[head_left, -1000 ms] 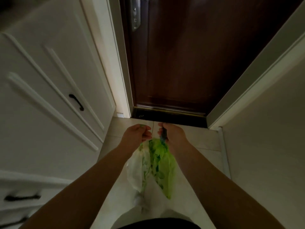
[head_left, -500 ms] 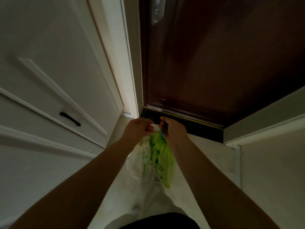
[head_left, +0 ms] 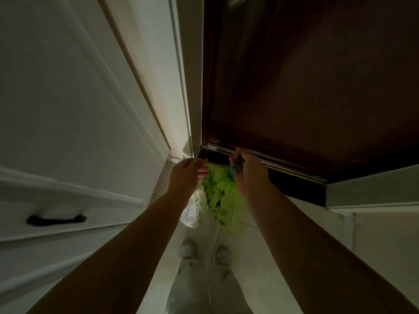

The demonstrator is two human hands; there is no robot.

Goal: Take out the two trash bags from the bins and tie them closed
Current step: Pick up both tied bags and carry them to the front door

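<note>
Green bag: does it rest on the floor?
No, the green bag hangs from the left hand and right hand, above the floor.

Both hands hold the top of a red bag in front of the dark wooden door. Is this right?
No. The bag is green, not red; the head view shows it. The rest holds: the left hand and the right hand hold its top in front of the dark wooden door.

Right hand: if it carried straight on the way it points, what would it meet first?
Most likely the foot of the dark wooden door, near its metal bottom strip. The right hand, pinching the green trash bag, points at it; the gap is hard to judge.
</note>
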